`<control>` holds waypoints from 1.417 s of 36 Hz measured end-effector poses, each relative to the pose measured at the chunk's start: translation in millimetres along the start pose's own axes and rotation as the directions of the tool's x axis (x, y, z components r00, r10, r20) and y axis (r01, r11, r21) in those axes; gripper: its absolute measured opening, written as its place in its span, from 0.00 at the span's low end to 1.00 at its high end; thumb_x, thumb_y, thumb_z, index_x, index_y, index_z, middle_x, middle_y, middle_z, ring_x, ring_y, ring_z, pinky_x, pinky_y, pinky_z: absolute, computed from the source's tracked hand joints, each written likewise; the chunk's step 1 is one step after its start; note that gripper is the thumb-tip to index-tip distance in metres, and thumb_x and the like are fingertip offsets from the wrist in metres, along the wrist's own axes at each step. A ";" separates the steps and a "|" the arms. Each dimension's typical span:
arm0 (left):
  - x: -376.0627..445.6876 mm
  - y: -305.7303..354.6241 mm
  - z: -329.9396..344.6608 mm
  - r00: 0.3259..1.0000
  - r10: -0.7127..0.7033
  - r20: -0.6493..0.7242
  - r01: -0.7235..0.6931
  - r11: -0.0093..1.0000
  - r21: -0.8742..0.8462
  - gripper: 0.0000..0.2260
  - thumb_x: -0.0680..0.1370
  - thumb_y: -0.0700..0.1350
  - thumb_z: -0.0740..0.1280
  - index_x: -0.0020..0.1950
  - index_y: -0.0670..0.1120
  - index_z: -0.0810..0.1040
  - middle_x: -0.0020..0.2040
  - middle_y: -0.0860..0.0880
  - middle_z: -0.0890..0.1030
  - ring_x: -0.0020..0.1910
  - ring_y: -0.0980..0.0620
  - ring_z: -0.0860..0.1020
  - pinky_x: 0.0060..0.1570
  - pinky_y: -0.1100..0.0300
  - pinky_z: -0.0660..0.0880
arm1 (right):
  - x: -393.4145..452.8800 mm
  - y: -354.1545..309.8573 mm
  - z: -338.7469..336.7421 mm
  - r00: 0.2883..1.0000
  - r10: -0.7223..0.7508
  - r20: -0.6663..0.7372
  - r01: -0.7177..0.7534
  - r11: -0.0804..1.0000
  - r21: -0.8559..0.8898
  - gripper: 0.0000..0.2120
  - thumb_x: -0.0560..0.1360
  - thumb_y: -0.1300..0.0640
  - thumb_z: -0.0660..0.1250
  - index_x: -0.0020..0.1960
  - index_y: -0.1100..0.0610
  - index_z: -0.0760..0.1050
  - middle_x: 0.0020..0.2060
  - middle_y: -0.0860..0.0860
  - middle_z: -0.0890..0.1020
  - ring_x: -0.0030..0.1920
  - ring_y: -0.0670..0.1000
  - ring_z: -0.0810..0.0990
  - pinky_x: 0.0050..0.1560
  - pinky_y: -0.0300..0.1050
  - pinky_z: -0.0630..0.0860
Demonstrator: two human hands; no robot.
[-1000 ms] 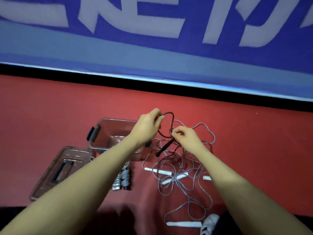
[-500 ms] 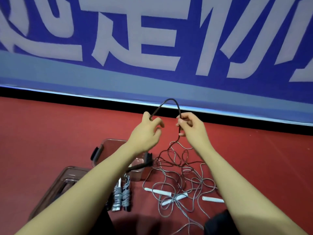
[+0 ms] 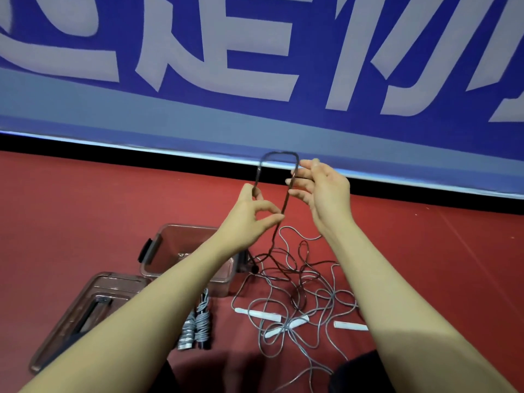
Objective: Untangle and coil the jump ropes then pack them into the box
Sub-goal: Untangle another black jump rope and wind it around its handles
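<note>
Both hands, left hand (image 3: pixel 249 219) and right hand (image 3: pixel 323 191), pinch a thin dark jump rope (image 3: pixel 279 158) loop; grey ropes (image 3: pixel 297 302) lie tangled, clear plastic box (image 3: pixel 158 251) unpacked.

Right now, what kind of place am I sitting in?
Probably a sports hall or gym: red sports flooring, a blue banner with large white characters along the wall, and jump ropes tangled on the floor beside a clear storage box.

The left forearm (image 3: pixel 158 296) hides part of the box (image 3: pixel 158 251), perhaps its contents.
</note>
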State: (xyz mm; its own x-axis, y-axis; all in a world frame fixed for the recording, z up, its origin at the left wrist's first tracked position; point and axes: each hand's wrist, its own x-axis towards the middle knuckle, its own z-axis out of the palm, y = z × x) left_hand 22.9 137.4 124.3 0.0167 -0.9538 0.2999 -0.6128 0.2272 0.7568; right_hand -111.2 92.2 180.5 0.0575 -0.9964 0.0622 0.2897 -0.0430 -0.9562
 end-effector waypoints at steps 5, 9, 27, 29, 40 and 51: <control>11.3 -0.5 -14.1 0.989 -0.097 -0.110 0.088 0.993 -0.083 0.02 0.74 0.45 0.71 0.44 0.48 0.82 0.47 0.49 0.61 0.42 0.62 0.65 0.48 0.73 0.61 | 6.5 25.4 -10.9 0.986 0.113 0.123 -0.038 0.869 -0.494 0.13 0.78 0.67 0.55 0.57 0.58 0.74 0.50 0.55 0.79 0.39 0.46 0.75 0.34 0.38 0.73; 19.2 4.9 -24.7 0.983 -0.135 -0.127 0.117 0.984 -0.134 0.02 0.74 0.47 0.71 0.42 0.50 0.81 0.47 0.50 0.61 0.39 0.60 0.65 0.43 0.76 0.63 | -2.7 46.3 -12.4 0.856 0.339 0.390 0.120 0.604 -0.788 0.22 0.75 0.67 0.63 0.66 0.53 0.71 0.59 0.54 0.75 0.53 0.49 0.74 0.52 0.43 0.72; 2.7 -19.5 -27.2 0.962 -0.187 0.199 0.135 0.959 0.248 0.15 0.75 0.54 0.68 0.61 0.54 0.74 0.56 0.47 0.61 0.52 0.50 0.70 0.60 0.61 0.66 | 6.5 29.8 1.6 0.997 -0.011 0.071 0.031 0.957 -0.288 0.09 0.79 0.61 0.61 0.43 0.63 0.75 0.36 0.57 0.81 0.29 0.47 0.80 0.34 0.37 0.78; 1.7 -23.9 -25.6 0.961 -0.155 0.230 0.093 0.962 0.256 0.15 0.74 0.54 0.70 0.59 0.53 0.78 0.57 0.47 0.62 0.57 0.51 0.68 0.62 0.60 0.65 | 8.5 24.1 3.0 0.999 0.000 0.040 0.007 0.982 -0.187 0.10 0.80 0.61 0.61 0.41 0.61 0.75 0.36 0.59 0.81 0.28 0.47 0.80 0.33 0.38 0.78; 13.6 -18.4 -26.8 0.994 -0.083 -0.064 0.093 0.982 0.164 0.10 0.79 0.49 0.65 0.48 0.44 0.83 0.44 0.47 0.75 0.44 0.50 0.74 0.44 0.61 0.66 | 11.3 16.3 0.3 1.000 0.025 0.010 -0.025 0.999 0.048 0.11 0.82 0.59 0.56 0.46 0.60 0.74 0.40 0.58 0.82 0.36 0.50 0.82 0.38 0.40 0.79; 23.0 2.4 -36.6 0.975 -0.084 -0.205 0.101 0.992 0.074 0.13 0.79 0.52 0.64 0.53 0.44 0.82 0.47 0.45 0.77 0.46 0.49 0.74 0.41 0.65 0.63 | -1.9 55.1 -6.0 0.829 0.406 0.385 0.171 0.471 -0.865 0.01 0.75 0.60 0.67 0.45 0.57 0.77 0.39 0.55 0.81 0.35 0.49 0.77 0.40 0.42 0.74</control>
State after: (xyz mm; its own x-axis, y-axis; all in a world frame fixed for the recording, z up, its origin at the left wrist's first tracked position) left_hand 50.7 123.2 154.3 0.2300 -0.9088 0.3481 -0.6646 0.1146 0.7384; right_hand -101.1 91.3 125.9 0.5331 -0.8152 -0.2264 -0.6802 -0.2538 -0.6877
